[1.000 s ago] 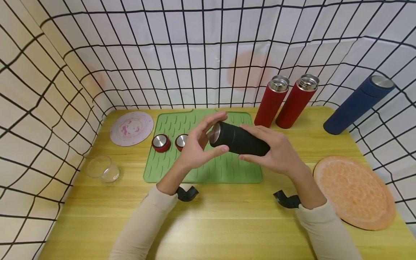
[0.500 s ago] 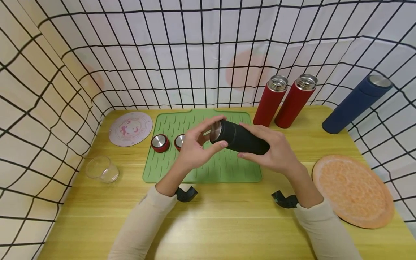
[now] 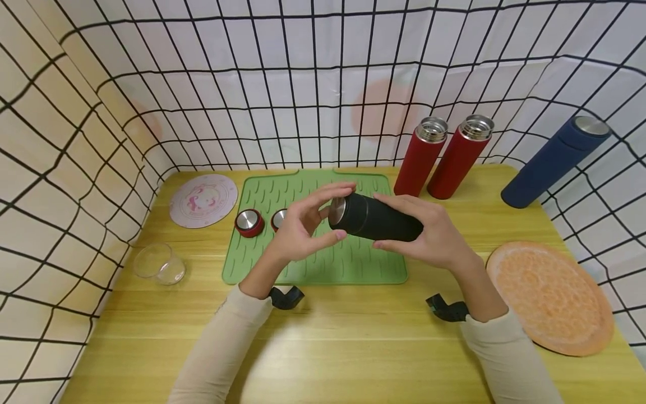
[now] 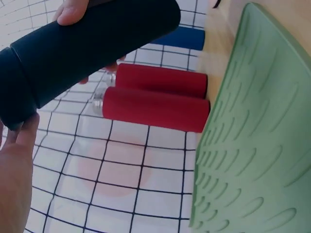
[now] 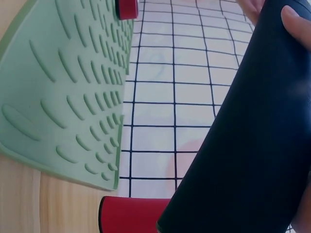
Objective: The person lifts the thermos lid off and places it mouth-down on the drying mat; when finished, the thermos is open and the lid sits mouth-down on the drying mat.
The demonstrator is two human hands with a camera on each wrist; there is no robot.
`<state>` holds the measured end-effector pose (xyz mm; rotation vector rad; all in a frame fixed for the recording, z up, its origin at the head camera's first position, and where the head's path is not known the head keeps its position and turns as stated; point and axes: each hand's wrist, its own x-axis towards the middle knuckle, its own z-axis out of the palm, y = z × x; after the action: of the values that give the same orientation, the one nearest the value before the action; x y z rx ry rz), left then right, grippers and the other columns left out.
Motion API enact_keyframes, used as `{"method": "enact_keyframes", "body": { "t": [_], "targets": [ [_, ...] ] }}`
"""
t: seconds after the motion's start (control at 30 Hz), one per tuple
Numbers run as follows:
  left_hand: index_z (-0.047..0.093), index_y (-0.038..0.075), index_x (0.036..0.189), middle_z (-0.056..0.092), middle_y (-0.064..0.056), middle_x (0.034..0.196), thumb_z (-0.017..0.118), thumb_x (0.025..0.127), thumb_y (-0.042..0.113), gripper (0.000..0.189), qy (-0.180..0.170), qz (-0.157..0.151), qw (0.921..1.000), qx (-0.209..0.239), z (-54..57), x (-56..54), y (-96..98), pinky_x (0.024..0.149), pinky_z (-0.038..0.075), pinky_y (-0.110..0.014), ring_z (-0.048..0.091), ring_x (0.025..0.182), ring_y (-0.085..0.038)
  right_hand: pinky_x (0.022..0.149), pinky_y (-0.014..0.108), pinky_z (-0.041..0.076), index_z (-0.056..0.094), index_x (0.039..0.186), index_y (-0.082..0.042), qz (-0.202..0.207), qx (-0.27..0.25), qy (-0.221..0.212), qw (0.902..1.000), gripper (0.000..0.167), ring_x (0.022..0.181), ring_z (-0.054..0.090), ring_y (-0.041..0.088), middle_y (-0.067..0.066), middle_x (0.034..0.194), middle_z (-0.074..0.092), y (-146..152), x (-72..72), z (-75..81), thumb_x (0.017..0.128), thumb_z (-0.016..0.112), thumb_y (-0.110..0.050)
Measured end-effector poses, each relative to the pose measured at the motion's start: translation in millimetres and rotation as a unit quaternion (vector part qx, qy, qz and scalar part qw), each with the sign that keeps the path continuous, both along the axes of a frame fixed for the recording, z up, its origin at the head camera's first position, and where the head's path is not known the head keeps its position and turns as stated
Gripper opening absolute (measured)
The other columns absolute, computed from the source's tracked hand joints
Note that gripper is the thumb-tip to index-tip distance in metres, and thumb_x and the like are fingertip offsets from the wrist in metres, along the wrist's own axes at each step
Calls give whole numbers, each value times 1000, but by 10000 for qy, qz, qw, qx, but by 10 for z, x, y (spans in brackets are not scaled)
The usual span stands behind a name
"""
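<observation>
A black thermos is held tilted above the green drying mat, its steel-topped lid pointing left. My right hand grips the body near its base, thumb below and fingers over the top. With my left hand I hold the lid end, fingers above and thumb at its lower edge. The left wrist view shows a seam between lid and body, with fingertips touching the lid. Two red lids lie on the mat, one partly hidden behind my left hand.
Two lidless red thermoses stand behind the mat at right. Further right is a capped blue thermos. A pizza-patterned round mat lies at right. At left are a clear glass and a pink round mat. Black wire grid surrounds the table.
The left fingers and thumb have shifted slightly around the lid. The thermos has moved a little to the right and stays tilted in the right hand.
</observation>
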<state>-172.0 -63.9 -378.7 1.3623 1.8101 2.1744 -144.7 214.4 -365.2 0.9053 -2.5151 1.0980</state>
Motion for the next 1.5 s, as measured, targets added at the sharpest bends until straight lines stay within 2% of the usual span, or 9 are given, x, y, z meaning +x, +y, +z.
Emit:
{"method": "enact_keyframes", "body": {
  "t": [0.23,0.33,0.5,0.6,0.77,0.87,1.07,1.33,1.5],
  "targets": [
    [61,0,132,67,-2,122,87,75,57,84,-605,1549,9856,-303,4,23,42,86,59,-33,64,111,-21,74,29,57,59,147,-29,-255,282,154,9992,85,98,65,16,3,127,70,-39,12,2,71,97,-29],
    [53,1,140,59,-3,138,86,79,53,87,-435,1198,9911,-390,3,6,51,99,55,-35,57,127,-22,74,29,57,60,147,-28,-319,315,192,9988,84,99,65,17,4,128,69,-38,10,-5,71,97,-31],
    [44,-6,147,40,-16,160,79,86,0,71,-2,-13,9997,-234,-6,-20,25,115,45,-51,36,150,-33,81,20,55,62,144,-24,-105,26,103,9999,85,105,65,17,4,128,70,3,-10,-9,68,98,-21],
    [52,-4,142,52,-15,149,80,84,-2,65,-240,340,9989,-222,-15,-15,28,105,54,-45,51,137,-30,81,21,56,62,144,-24,-89,59,111,9999,85,106,65,17,3,128,70,20,-16,-7,67,99,-22],
    [59,7,136,62,-5,130,87,78,51,77,-763,1327,9869,-516,-25,-4,57,87,59,-33,64,111,-21,76,31,59,60,146,-28,-269,351,117,9990,84,104,65,17,3,129,69,10,-13,-10,71,97,-32],
    [52,4,143,54,-10,145,85,81,51,85,-499,932,9935,-430,-22,-12,55,105,53,-40,55,131,-25,78,31,58,61,146,-30,-285,301,80,9991,84,106,65,18,3,130,69,18,-12,-11,70,97,-30],
    [53,13,147,39,-17,162,75,86,-3,67,-27,-198,9998,49,-6,-25,19,119,40,-51,33,153,-35,81,22,54,63,143,-28,-150,29,49,9999,85,107,64,16,1,126,71,59,-14,13,67,99,-23],
    [60,0,132,62,-4,129,85,82,48,74,-546,1117,9922,-125,-42,-9,41,95,56,-34,60,118,-31,76,25,55,62,144,-28,-181,147,98,9997,84,103,63,14,1,124,71,45,-17,12,68,99,-27],
    [51,1,143,50,-11,151,82,88,35,71,-216,561,9982,-41,-50,-37,39,113,47,-44,47,140,-33,77,24,55,62,144,-26,-131,67,21,9999,84,103,63,13,0,124,71,42,-22,4,68,98,-26]
  ]
}}
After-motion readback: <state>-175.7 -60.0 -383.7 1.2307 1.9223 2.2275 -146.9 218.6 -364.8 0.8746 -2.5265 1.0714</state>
